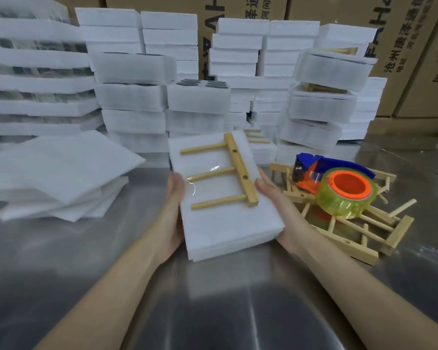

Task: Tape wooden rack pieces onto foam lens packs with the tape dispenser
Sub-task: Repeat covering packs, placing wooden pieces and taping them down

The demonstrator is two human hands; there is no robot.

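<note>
While your left hand and right hand press flat, fingers straight, against the pack's sides, you hold it over the table.
Rack piece lies taped on top; dispenser sits to the right on loose racks; foam stacks stand behind.

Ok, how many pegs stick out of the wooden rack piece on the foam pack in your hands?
3 pegs, all pointing left from the rack piece's bar: far peg, middle peg, near peg. None look hidden.
</note>
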